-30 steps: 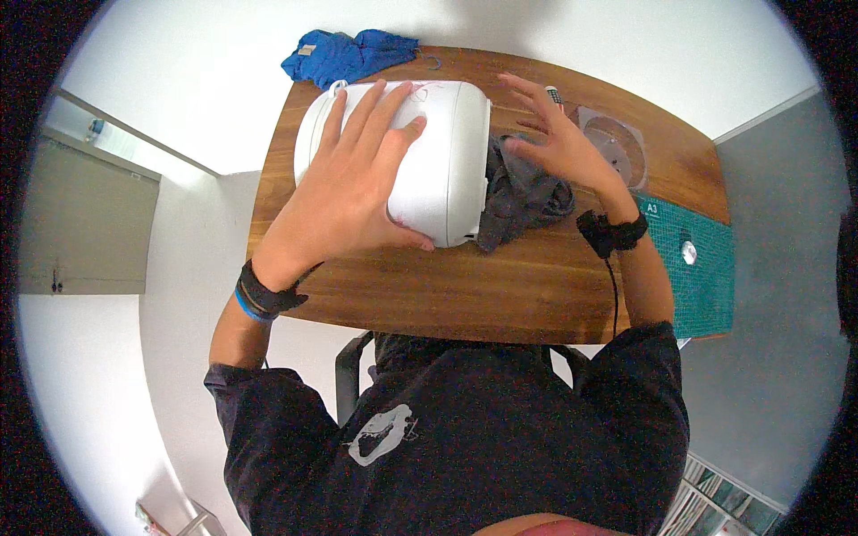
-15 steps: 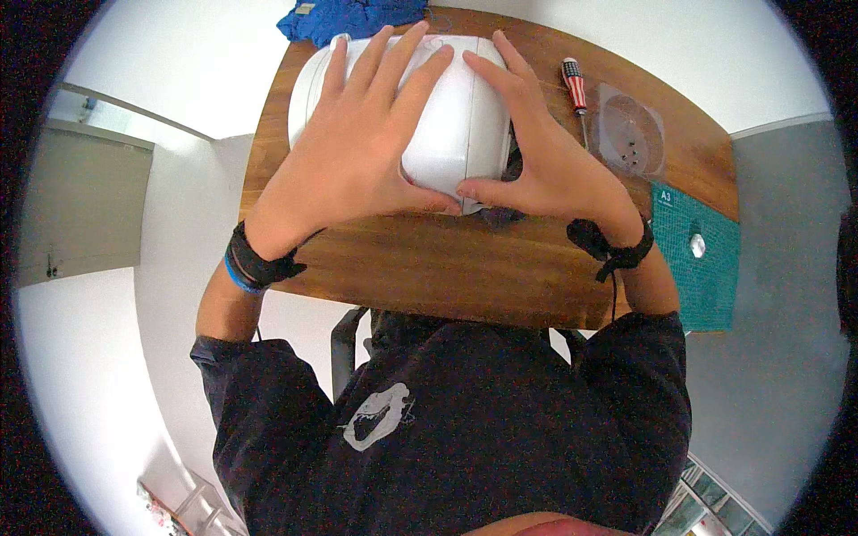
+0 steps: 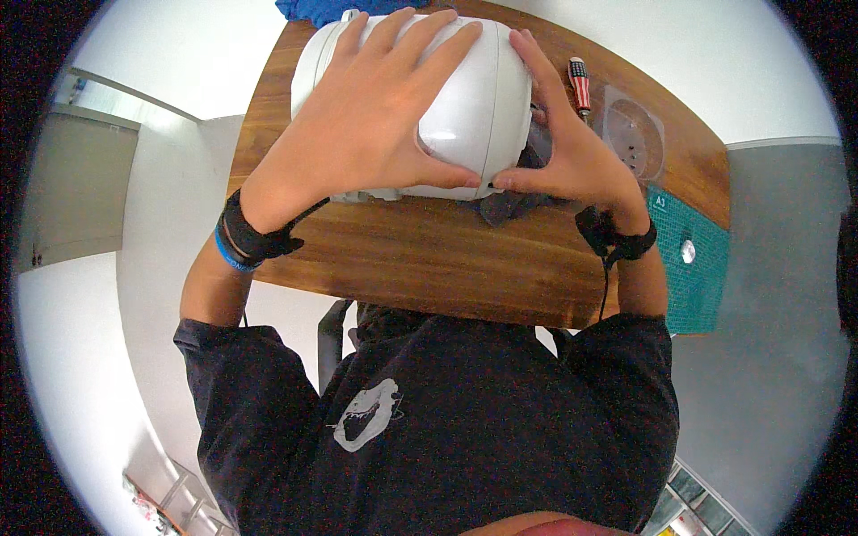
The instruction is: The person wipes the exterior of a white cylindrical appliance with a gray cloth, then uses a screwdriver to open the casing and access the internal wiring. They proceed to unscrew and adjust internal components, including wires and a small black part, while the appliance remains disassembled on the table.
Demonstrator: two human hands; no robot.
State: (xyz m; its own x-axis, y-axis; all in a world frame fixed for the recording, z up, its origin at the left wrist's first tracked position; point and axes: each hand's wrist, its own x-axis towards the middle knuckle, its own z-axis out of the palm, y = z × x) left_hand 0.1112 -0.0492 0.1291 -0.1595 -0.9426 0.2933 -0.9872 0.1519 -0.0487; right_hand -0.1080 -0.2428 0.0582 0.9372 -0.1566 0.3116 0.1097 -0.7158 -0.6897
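Observation:
A white, rounded appliance [image 3: 456, 134] with a glossy shell lies on the wooden table, a seam running round it near its right end. Over its top and left part my left hand [image 3: 357, 125] is spread, thumb on the near side. My right hand [image 3: 576, 152] grips the right end at the rim, its thumb close to the seam and its fingers reaching over the far edge. Both hands hold the appliance between thumbs and fingers. Dark cloth [image 3: 511, 207] shows beside and under the right end. The appliance's underside is hidden.
Right of my right hand lie a screwdriver [image 3: 579, 85] with a patterned handle and a clear plastic tray [image 3: 636, 121] holding several small screws. Beyond them is a green cutting mat [image 3: 702, 290] with a small shiny white piece [image 3: 687, 251]. Blue cloth [image 3: 320, 9] sits at the far edge.
The appliance has shifted or turned slightly, its seam now further right, with both hands still on it. My right hand has moved right with it, and more dark cloth shows.

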